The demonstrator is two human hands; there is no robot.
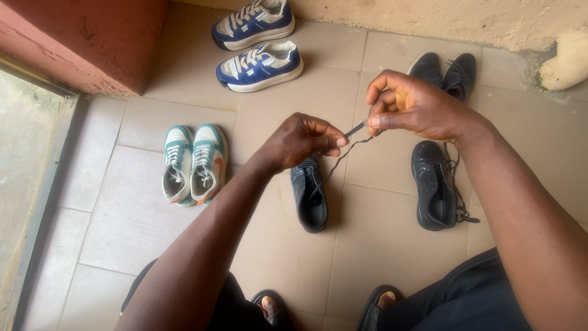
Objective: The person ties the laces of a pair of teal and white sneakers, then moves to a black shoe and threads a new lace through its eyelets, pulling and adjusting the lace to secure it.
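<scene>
My left hand and my right hand both pinch a dark shoelace stretched between them above the floor. The lace hangs down to a black shoe lying on the tiles below my left hand. A second black shoe with loose laces lies under my right wrist.
A pair of teal and white sneakers stands to the left. Two blue and white sneakers sit at the back by a red wall. Another black pair is behind my right hand. My sandalled feet show at the bottom.
</scene>
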